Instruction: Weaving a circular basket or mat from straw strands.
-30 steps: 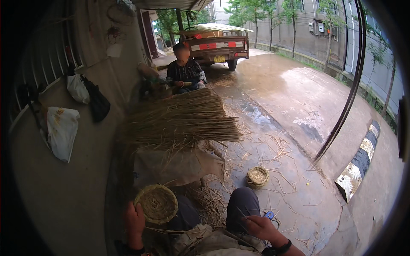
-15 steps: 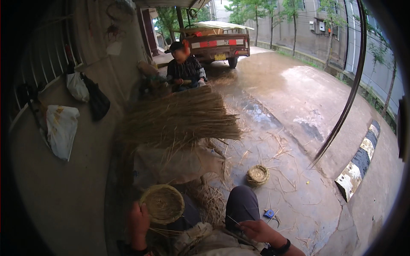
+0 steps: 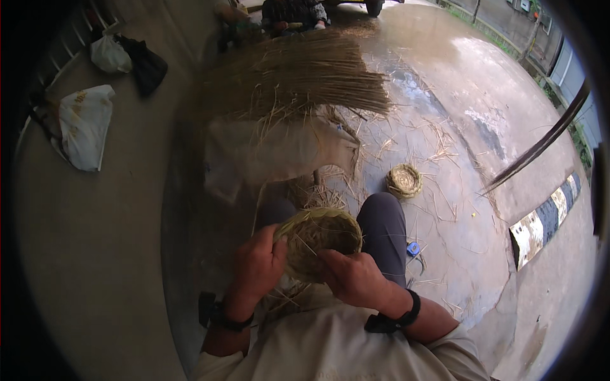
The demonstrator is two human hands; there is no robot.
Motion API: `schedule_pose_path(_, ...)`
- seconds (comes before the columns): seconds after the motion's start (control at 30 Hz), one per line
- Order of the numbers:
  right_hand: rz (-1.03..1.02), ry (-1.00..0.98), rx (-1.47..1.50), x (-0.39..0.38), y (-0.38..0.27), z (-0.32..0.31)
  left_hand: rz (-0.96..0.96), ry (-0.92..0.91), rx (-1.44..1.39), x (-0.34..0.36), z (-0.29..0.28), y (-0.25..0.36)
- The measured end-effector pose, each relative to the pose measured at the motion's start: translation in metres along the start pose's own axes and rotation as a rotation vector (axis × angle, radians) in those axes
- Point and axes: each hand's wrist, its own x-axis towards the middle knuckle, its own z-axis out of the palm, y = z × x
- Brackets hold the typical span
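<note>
A round woven straw basket [image 3: 305, 251] is tilted above my lap, its hollow inside showing. My left hand [image 3: 259, 260] is closed on its left rim, thumb in front. At the near right rim, my right hand [image 3: 357, 277] is closed with its fingertips reaching into the basket. Whether a thin strand is also pinched in those fingers is too small to tell. Beyond my knee on the ground stands a second, smaller straw basket [image 3: 405, 181].
A large bundle of straw stalks [image 3: 305, 73] lies ahead, with a beige cloth [image 3: 279, 152] below it. A blue tape measure [image 3: 413, 248] is right of my knee. White bags [image 3: 86, 127] are at left; a striped kerb block [image 3: 546, 219] lies right. Another person [image 3: 292, 14] sits beyond.
The basket has moved right and up to the middle of my lap. My right hand, earlier apart with a thin stick-like piece, has come to the basket. The view has tipped downward.
</note>
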Motion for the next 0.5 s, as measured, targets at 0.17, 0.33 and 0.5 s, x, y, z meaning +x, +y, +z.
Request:
schedule_pose_path(0.17, 0.033, -0.044, -0.003, 0.0023, 0.0019, 0.002, 0.003, -0.03, -0.026, 0.0001, 0.0068, -0.0049)
schedule_pose_path(0.33, 0.02, -0.047, -0.035, 0.006, 0.0039, 0.0034, 0.005, -0.034, -0.023, 0.0037, 0.0061, 0.001)
schedule_pose_path(0.5, 0.018, -0.028, -0.049, 0.0052, 0.0, 0.0038, -0.008, -0.041, -0.046, 0.0034, 0.0058, -0.0005)
